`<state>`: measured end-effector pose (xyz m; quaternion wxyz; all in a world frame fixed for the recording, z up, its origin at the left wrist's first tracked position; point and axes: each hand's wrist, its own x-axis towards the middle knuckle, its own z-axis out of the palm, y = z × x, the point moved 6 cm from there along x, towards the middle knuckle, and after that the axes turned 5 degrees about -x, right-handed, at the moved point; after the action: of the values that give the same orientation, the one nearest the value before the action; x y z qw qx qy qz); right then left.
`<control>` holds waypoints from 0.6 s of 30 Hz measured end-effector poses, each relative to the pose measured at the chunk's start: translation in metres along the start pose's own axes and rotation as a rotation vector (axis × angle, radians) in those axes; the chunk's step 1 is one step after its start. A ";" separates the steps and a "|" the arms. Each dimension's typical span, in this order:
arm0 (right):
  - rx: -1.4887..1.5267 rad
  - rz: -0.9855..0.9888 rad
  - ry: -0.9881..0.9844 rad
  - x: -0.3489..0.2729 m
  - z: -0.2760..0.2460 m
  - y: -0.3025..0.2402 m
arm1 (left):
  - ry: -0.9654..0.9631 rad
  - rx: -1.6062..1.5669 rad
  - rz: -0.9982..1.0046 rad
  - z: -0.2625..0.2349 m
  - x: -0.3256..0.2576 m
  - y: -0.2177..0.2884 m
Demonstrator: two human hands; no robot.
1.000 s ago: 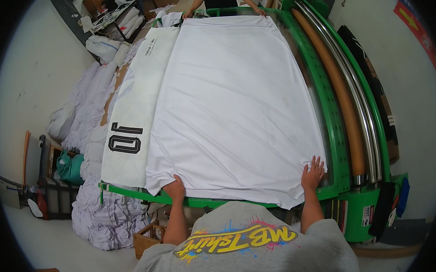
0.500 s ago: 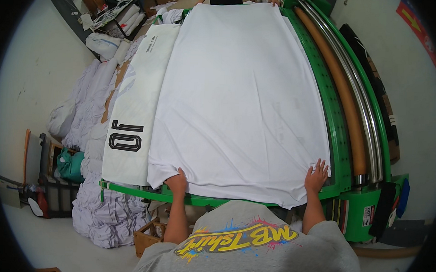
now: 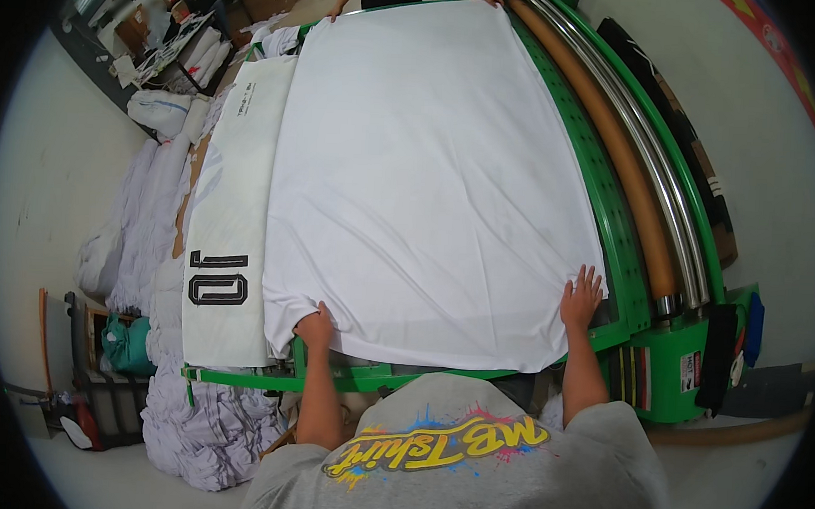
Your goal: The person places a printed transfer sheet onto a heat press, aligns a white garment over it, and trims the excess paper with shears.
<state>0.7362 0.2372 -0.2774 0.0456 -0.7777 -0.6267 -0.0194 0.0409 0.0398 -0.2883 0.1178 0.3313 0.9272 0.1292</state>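
A large white fabric sheet (image 3: pixel 429 174) lies spread over a green table (image 3: pixel 609 218). My left hand (image 3: pixel 314 328) has its fingers closed on the sheet's near left edge. Near the right corner of the sheet, my right hand (image 3: pixel 581 297) rests flat with fingers spread, pressing the fabric down. At the far end of the table another person's hands (image 3: pixel 341 10) touch the sheet's far edge.
A white printed strip with black characters (image 3: pixel 230 247) lies along the sheet's left side. Metal and tan rollers (image 3: pixel 647 183) run along the right of the table. Heaps of white fabric (image 3: pixel 153 243) lie on the floor at left, with boxes at the far left.
The view has shifted so the table sits lower and nearer. My hands have slid slightly forward and apart on the sheet's near edge, and the sheet lies a bit flatter.
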 end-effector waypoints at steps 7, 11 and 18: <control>0.047 -0.033 -0.015 0.014 -0.003 0.012 | 0.049 -0.265 0.144 -0.004 0.012 -0.006; 0.102 0.138 -0.065 0.003 -0.027 0.015 | 0.150 -0.931 -0.036 0.007 0.033 -0.099; 0.186 0.542 -0.303 -0.052 -0.040 0.061 | -0.227 -1.700 -0.591 -0.018 -0.005 -0.110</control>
<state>0.7855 0.1701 -0.2446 0.0262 -0.9028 -0.3956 0.1668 -0.0251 -0.0490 -0.3058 0.4415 -0.1079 0.5494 0.7011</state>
